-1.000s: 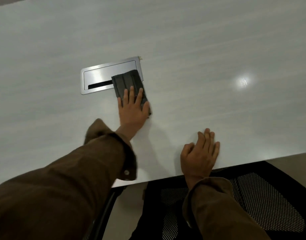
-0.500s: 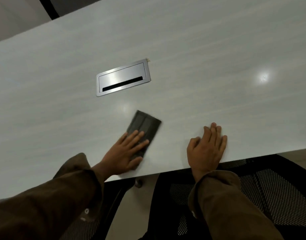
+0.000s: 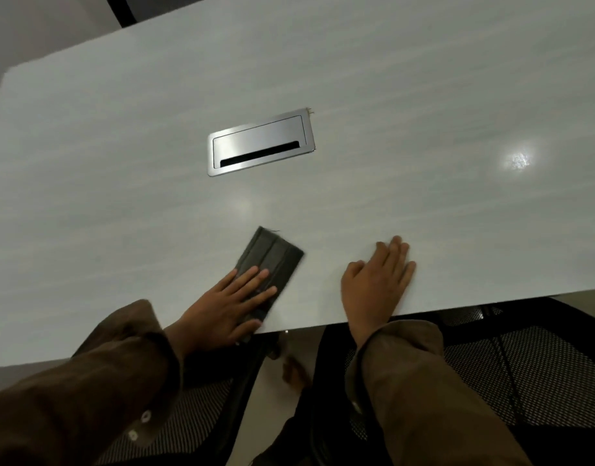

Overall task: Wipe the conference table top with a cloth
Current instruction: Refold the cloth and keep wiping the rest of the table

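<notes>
A pale grey conference table top (image 3: 390, 95) fills most of the view. A dark folded cloth (image 3: 271, 255) lies flat on it close to the near edge. My left hand (image 3: 227, 306) presses down on the cloth's near end with straight fingers. My right hand (image 3: 378, 279) lies flat on the bare table to the right of the cloth, fingers together, at the near edge. Both arms wear brown sleeves.
A brushed-metal cable hatch (image 3: 261, 146) with a dark slot is set into the table beyond the cloth. Black mesh chairs (image 3: 525, 364) stand under the near edge, below my arms. The table's far left corner (image 3: 10, 72) shows at upper left.
My left hand dragged the cloth from the cable hatch back toward the near table edge. My right hand stayed flat on the table.
</notes>
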